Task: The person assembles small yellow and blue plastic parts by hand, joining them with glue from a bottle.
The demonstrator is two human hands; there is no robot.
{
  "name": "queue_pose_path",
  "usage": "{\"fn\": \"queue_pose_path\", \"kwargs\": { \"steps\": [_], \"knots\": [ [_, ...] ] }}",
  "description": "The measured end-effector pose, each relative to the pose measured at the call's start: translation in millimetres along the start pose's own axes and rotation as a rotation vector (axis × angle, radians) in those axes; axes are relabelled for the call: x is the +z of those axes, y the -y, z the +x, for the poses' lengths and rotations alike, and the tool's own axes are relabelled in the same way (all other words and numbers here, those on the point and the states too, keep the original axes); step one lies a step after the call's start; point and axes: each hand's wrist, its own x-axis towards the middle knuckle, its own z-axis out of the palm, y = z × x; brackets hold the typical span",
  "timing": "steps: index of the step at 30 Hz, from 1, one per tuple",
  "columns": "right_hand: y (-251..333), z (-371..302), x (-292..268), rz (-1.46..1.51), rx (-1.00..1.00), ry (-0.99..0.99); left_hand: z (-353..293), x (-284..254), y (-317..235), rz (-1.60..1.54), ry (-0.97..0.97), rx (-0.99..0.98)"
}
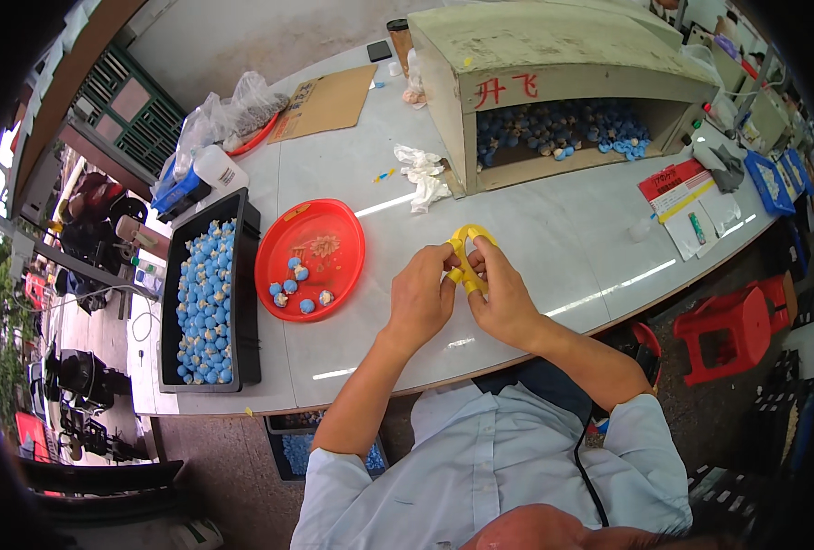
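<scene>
Above the middle of the white table, my left hand (421, 295) and my right hand (506, 301) come close together around a yellow loop-shaped piece (462, 235). Fingers of both hands are closed on it, the left along its left side and the right along its right side. Its lower part is partly hidden by my fingers, and its exact kind I cannot make out. To the left of my hands lies a round red plastic tray (338, 275) with several small blue balls (307, 305) on it, some showing pale parts.
A black crate (248, 312) full of blue balls stands at the table's left end. Behind my hands, a cream-painted box (553, 60) holds more blue pieces. Crumpled white tissue (422, 179), flat cardboard (324, 103) and papers (691, 206) lie about. A red stool (726, 335) stands right.
</scene>
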Motion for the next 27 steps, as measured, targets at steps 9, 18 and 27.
{"fn": "queue_pose_path", "kwargs": {
  "steps": [9,18,27],
  "knots": [
    [-5.1,-8.1,2.3,0.145,0.148,-0.029,-8.8,19.4,8.3,-0.008,-0.079,0.062],
    [-14.9,-15.1,3.1,0.143,0.125,-0.048,-13.9,30.7,9.8,-0.043,-0.085,0.056],
    [-10.8,-16.4,2.1,0.229,0.175,-0.068,-18.4,34.3,15.7,-0.033,-0.047,0.054]
  ]
}}
